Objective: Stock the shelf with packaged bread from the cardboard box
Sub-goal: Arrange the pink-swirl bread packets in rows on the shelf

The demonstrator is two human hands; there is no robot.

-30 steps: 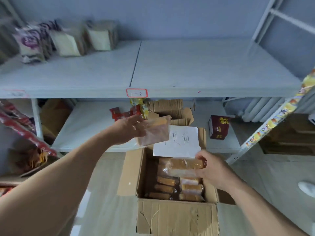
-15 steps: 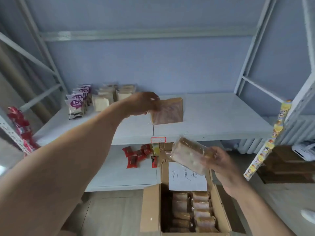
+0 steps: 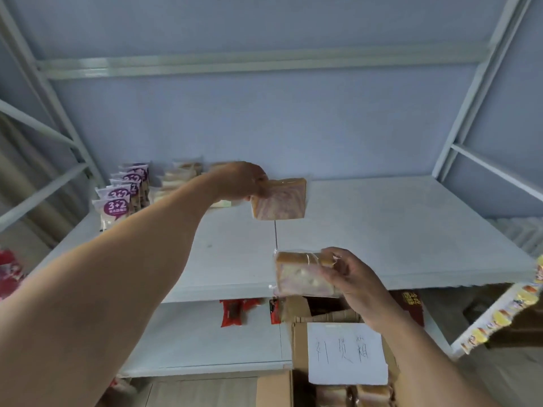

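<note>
Head view — the left hand (image 3: 239, 180) pinched a bread pack (image 3: 279, 198) over the shelf (image 3: 396, 245); the right hand (image 3: 349, 277) gripped another pack (image 3: 302, 274) — above the cardboard box (image 3: 274, 390).

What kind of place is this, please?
Probably a small shop's stockroom or stocking aisle: a white metal shelf holds rows of packaged snacks, and a cardboard box of wrapped bread stands below.

A marbled bread slice in clear wrap (image 3: 279, 198) is held over the middle of the white metal shelf board (image 3: 396, 230). A second wrapped slice (image 3: 304, 276) is held before the board's front edge. Purple-labelled packets (image 3: 117, 205) are stood at the board's left rear. An open cardboard box (image 3: 296, 327) is placed below the board's front.
</note>
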